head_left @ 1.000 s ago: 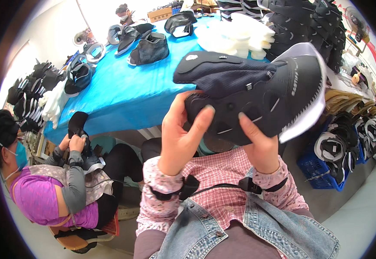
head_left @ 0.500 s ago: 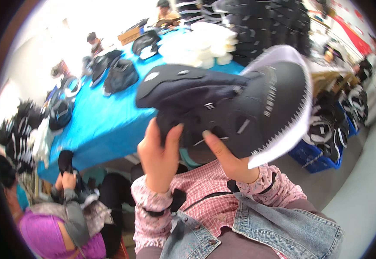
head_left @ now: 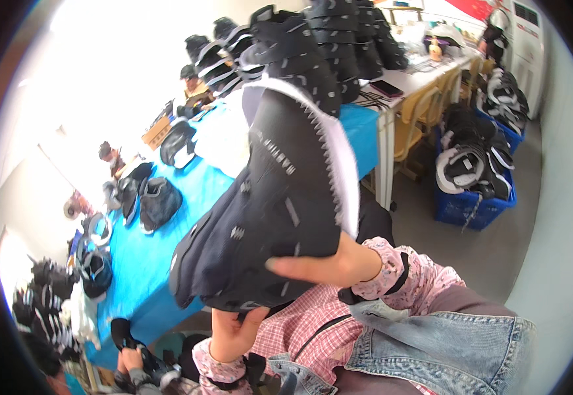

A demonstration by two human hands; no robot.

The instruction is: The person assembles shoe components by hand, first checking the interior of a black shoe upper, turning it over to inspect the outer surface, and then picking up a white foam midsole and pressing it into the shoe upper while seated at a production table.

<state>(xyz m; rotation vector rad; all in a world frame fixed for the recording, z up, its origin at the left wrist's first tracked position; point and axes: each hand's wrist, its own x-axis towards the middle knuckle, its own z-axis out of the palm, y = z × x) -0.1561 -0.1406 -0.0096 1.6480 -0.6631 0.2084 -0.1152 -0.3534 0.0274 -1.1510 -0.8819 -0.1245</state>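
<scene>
In front of me I hold up a black shoe upper (head_left: 260, 204), toe end upward and tilted. A white band with jagged stitching runs along its edge, and pale lettering crosses the toe. My left hand (head_left: 232, 334) pinches the lower collar end from below, thumb against it. My right hand (head_left: 322, 263) grips the side edge, thumb laid flat across the black face and the other fingers hidden behind it.
A blue-covered table (head_left: 128, 276) bears black uppers (head_left: 161, 204). Tall black stacks (head_left: 293, 59) stand behind. At right are filled blue crates (head_left: 474, 210), a wooden chair (head_left: 418, 108) and a white table with a phone (head_left: 386, 88). A co-worker's hand (head_left: 131, 359) is at lower left.
The shoe upper has swung from lying sideways to toe-up and moved left and lower. My left hand has moved down with it. The view has turned right, showing more crates and chairs.
</scene>
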